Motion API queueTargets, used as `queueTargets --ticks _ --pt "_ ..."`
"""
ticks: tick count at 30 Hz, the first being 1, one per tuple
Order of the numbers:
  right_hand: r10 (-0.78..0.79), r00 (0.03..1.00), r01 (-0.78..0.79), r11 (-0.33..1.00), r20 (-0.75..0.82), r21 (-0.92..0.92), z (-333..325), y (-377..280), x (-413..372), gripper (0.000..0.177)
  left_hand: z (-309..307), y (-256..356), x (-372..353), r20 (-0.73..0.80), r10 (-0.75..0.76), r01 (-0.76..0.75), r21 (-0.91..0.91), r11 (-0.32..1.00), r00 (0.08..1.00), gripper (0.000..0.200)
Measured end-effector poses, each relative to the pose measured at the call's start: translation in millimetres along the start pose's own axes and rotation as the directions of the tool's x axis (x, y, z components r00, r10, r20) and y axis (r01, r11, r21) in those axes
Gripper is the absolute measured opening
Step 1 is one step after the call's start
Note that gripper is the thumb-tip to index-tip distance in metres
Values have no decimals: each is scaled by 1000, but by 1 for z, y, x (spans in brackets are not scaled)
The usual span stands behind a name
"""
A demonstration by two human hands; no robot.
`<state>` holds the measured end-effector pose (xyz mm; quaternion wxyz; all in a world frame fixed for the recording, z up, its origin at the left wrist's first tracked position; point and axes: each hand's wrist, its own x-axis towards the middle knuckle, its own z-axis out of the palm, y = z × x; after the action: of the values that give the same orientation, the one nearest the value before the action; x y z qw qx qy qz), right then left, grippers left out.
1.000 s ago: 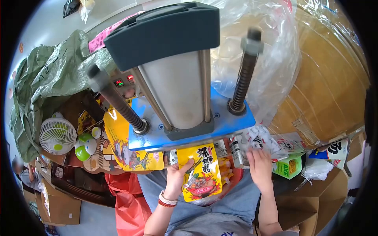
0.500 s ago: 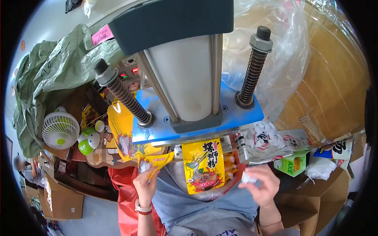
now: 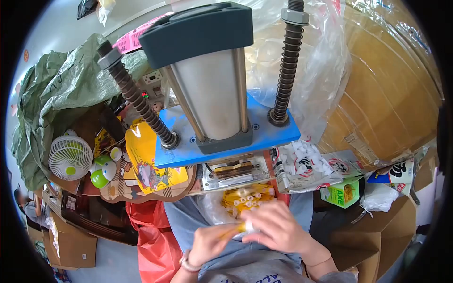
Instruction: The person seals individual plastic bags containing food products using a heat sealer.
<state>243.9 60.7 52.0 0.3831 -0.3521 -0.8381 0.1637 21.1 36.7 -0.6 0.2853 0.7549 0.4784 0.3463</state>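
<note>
Over the lap, my left hand (image 3: 207, 243) is closed on a yellow pouch (image 3: 231, 232), seen nearly edge-on. My right hand (image 3: 278, 228) meets it from the right, fingers closed around a small white spout piece (image 3: 247, 225) at the pouch's end. Behind the hands, yellow pouches with white spouts (image 3: 247, 198) lie in a clear plastic bag. The press with a blue plate (image 3: 226, 137) stands above them, over a metal fixture (image 3: 231, 172). More flat yellow pouches (image 3: 151, 155) lie to its left.
An open bag of white pieces (image 3: 309, 162) sits right of the press, near a green AXE box (image 3: 343, 193). A white fan (image 3: 71, 158) stands at the left. Cardboard boxes (image 3: 377, 231) are at the lower right; a red bag (image 3: 148, 236) hangs at the lower left.
Both hands have come together over the lap, bringing the pouch and white piece together. The yellow pouch under the press is gone from there, exposing the fixture. The view has shifted.
</note>
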Motion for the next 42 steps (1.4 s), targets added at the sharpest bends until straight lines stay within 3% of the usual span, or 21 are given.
queueTargets --ticks 2,5,8,10,13,15,17,19,21,22,23,24,25,26,28,30,32,35,36,38,42 --pt "80 993 -89 991 -87 -103 4 11 2 63 29 -25 8 43 -274 276 -259 926 961 24" --pt "114 962 -99 993 -250 69 -16 8 -14 51 37 -34 36 200 -622 564 -679 469 757 19" --pt "112 972 -72 979 -209 190 -28 8 -20 35 27 -35 70 219 -582 422 -875 239 783 24" --pt "189 972 -118 909 -142 399 -22 0 -19 25 31 -47 80 176 -587 385 -888 252 790 25" --pt "-53 989 -53 749 140 660 -23 -22 0 14 34 -54 84 120 -599 375 -870 321 791 23" --pt "-494 867 402 624 -61 670 -30 -34 35 30 35 -54 85 147 -592 385 -873 298 793 23" --pt "-598 766 566 452 -236 689 -44 -52 47 56 33 -57 83 221 -568 414 -879 237 793 24" --pt "-390 889 375 317 -241 871 -44 -63 40 61 30 -61 80 199 -573 417 -866 277 795 25" --pt "-380 889 394 351 -255 850 -41 -61 41 61 9 -70 71 133 -627 551 -637 539 767 29" --pt "-377 890 399 367 -257 840 -39 -59 40 62 -3 -71 67 35 -649 595 -439 674 760 31" --pt "-413 857 477 408 -309 778 -35 -52 35 54 -8 -89 60 -138 -597 471 -487 736 791 38" --pt "-381 890 440 567 -252 697 -34 -43 24 40 -18 -99 59 -448 -380 359 -134 924 810 44" --pt "-347 918 391 707 -193 589 -34 -33 12 26 -28 -105 57 -630 -49 280 274 920 775 50" --pt "-120 966 196 918 -231 344 -36 -21 1 18 -40 -110 54 -597 12 368 509 778 802 64" --pt "265 872 -292 956 -411 -3 -30 23 -19 20 -55 -148 34 -290 -254 386 708 592 923 73" --pt "237 856 -459 758 -460 -464 -19 93 -27 22 -49 -143 18 -168 -189 252 692 677 968 72" --pt "333 883 -457 775 -332 -436 -14 105 -56 23 -47 -141 4 -174 21 103 676 730 985 59" --pt "326 933 -360 826 -154 -433 -17 99 -62 19 -49 -143 -8 -287 1 157 527 835 958 47" --pt "412 902 -432 873 -133 -227 -23 104 -62 18 -49 -137 -4 -322 140 86 597 798 936 32" --pt "565 804 -546 825 -185 143 -30 101 -58 23 -47 -135 -11 -465 -106 249 257 934 879 21" --pt "430 776 -340 902 -462 268 -34 42 -40 33 -32 -75 -18 -556 -148 172 -10 985 818 14"
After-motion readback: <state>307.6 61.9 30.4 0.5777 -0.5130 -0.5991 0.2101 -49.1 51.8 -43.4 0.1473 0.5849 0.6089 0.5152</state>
